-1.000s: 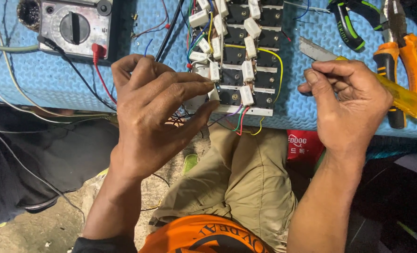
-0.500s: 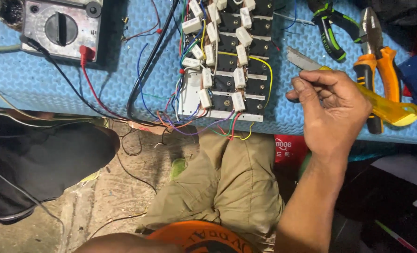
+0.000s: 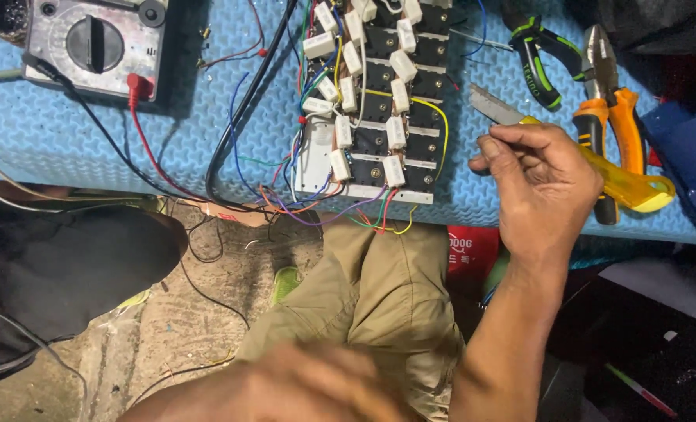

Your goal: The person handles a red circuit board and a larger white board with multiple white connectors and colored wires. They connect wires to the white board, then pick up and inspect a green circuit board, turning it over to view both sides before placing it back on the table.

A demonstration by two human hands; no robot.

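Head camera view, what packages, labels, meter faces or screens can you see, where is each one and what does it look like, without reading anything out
Red packet with white print: below the blue mat's front edge, beside the khaki-trousered knee, partly hidden by the right hand's wrist; rectangular.
Grey analogue multimeter: top left on the blue textured mat; boxy, black round selector dial, red and black leads plugged in.
Printed marking on the green-and-black plier handle: top right, small light lettering.
No lit screen visible.

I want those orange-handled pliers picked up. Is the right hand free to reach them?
Probably yes. The right hand rests just left of the orange-handled pliers on the blue mat, though it already holds a yellow utility knife.
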